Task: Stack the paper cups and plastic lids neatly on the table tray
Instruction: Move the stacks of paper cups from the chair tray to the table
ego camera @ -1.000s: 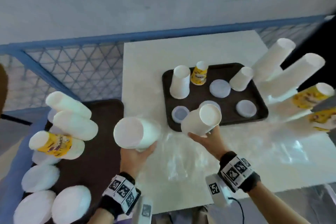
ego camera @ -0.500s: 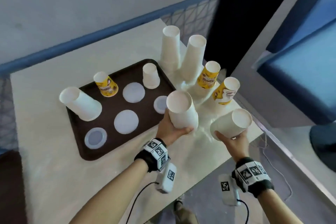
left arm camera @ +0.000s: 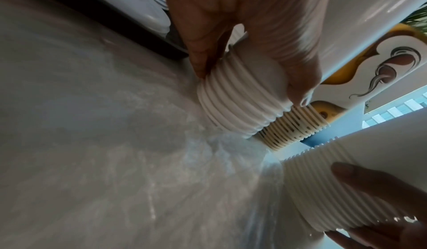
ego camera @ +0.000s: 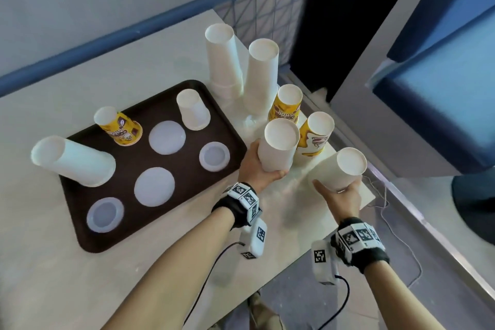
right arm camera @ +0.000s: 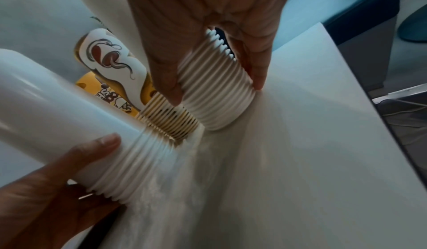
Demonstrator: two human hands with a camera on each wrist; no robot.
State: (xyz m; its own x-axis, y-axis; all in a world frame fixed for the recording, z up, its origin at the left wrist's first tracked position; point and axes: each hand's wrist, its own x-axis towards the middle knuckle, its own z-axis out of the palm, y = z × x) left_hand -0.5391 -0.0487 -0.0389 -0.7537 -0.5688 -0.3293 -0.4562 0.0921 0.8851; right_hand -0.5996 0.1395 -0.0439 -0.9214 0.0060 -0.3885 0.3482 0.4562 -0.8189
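My left hand (ego camera: 261,169) grips an upside-down stack of white paper cups (ego camera: 278,147) just right of the brown tray (ego camera: 80,222). My right hand (ego camera: 337,193) grips a second white stack (ego camera: 340,169), tilted, near the table's right edge. In the left wrist view the hand (left arm camera: 249,81) wraps the ribbed rims (left arm camera: 240,110) low by the tabletop. The right wrist view has the hand (right arm camera: 215,88) round its own rims (right arm camera: 217,107). On the tray stand a white cup stack (ego camera: 75,161), a yellow cup (ego camera: 120,128), a small white cup (ego camera: 192,110) and several plastic lids (ego camera: 166,136).
Two tall white cup stacks (ego camera: 222,61) and two yellow printed stacks (ego camera: 316,134) stand on crumpled clear wrap behind my hands. The table edge (ego camera: 369,195) runs just right of the right stack. A blue railing with mesh (ego camera: 267,8) lies beyond.
Both hands carried their white stacks from the left of the tray to the table's right end beside the yellow stacks. Over the last half second they barely moved.
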